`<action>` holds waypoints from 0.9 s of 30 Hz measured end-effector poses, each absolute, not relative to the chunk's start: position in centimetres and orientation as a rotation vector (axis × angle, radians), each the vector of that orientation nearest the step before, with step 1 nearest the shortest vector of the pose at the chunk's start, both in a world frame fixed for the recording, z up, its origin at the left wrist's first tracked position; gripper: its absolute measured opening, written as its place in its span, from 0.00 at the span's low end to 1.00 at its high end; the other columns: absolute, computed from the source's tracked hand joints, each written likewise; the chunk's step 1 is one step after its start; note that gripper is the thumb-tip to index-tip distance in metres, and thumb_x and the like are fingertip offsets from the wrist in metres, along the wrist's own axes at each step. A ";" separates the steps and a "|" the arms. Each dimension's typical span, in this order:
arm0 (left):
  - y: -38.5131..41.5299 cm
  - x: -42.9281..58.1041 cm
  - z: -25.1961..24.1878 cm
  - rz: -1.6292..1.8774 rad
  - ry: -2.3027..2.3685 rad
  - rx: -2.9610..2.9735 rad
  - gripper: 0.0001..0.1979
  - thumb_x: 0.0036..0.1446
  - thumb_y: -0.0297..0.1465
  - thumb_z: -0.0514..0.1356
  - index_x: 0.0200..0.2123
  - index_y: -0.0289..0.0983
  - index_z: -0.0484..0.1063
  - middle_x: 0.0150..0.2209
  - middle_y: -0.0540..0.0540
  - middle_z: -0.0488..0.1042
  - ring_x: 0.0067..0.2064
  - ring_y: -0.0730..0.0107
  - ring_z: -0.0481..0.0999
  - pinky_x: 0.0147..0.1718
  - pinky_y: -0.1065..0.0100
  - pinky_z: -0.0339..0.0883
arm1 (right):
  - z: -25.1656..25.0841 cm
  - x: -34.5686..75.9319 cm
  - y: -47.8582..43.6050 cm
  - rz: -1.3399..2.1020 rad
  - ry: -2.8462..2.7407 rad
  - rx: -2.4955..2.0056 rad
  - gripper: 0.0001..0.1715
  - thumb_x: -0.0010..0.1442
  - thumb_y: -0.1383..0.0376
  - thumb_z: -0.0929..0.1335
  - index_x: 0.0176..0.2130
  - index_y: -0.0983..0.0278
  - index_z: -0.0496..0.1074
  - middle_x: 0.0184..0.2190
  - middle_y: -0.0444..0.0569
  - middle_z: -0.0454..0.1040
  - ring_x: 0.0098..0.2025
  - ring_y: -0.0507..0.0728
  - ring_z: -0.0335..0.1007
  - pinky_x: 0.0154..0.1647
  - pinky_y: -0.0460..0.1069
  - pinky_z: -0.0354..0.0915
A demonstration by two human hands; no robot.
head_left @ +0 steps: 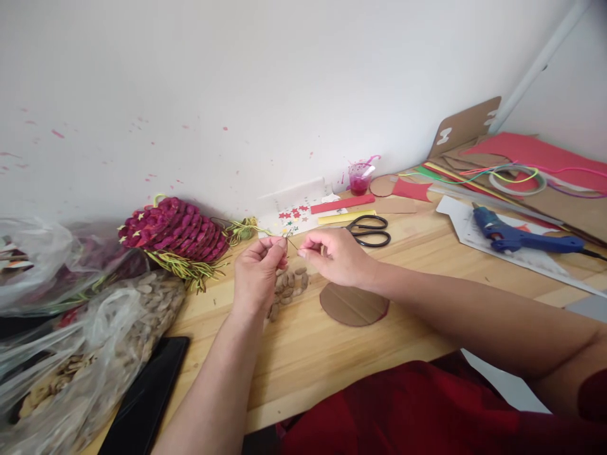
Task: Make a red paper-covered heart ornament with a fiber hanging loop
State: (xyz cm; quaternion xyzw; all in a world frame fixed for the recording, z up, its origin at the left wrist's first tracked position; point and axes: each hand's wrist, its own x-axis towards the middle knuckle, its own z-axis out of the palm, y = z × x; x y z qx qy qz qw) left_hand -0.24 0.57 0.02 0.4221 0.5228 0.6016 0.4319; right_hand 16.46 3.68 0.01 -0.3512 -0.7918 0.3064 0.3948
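My left hand (260,268) is closed, its thumb and forefinger pinching a thin dark strand (292,243) over the middle of the table. The strand runs across a small gap to my right hand (337,258), whose fingertips are pinched at its other end. Whether it is thread, cord or wire is too fine to tell. Below and between the hands lies a small pile of peanuts (286,291), partly behind my left hand. Under my right hand a round piece of cardboard (355,306) rests flat. Black-handled scissors (371,231) lie just behind that hand, their blades hidden by it.
At left are a purple bumpy ornament with yellow tassels (177,230) and a plastic bag of shells (109,341). A sheet of star stickers (294,212) and a cup of pink liquid (359,179) stand behind. A blue glue gun (521,237) lies right.
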 end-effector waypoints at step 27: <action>-0.5 -0.9 1.2 1.140 1.199 1.462 0.06 0.51 0.33 0.69 0.31 0.37 0.78 0.23 0.51 0.73 0.22 0.78 0.66 0.21 0.74 0.60 | 0.2 17.6 6.3 1.625 -1.758 -0.769 0.07 0.52 0.64 0.71 0.29 0.64 0.69 0.25 0.40 0.66 0.28 0.50 0.60 0.30 0.46 0.57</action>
